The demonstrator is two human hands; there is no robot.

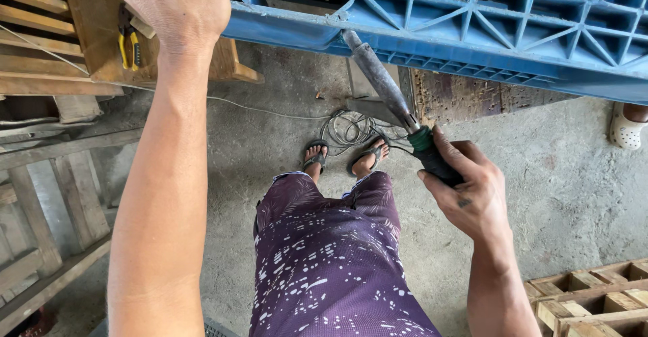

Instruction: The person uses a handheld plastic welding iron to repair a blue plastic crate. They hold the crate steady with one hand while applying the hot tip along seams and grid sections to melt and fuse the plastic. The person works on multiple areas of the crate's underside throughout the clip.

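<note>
Left hand (177, 6) raised, right hand (469, 188) closed around soldering iron (405, 117).

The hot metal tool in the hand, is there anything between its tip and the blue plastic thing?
Nothing visible. The right hand grips the soldering iron by its dark handle, and the metal tip already meets the blue plastic pallet at its lower edge.

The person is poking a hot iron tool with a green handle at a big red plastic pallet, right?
Not quite: the head view shows the plastic pallet is blue, not red. The rest holds: the right hand grips the green-handled iron tool, whose tip meets the pallet's edge. Whether it is hot cannot be told.
</note>
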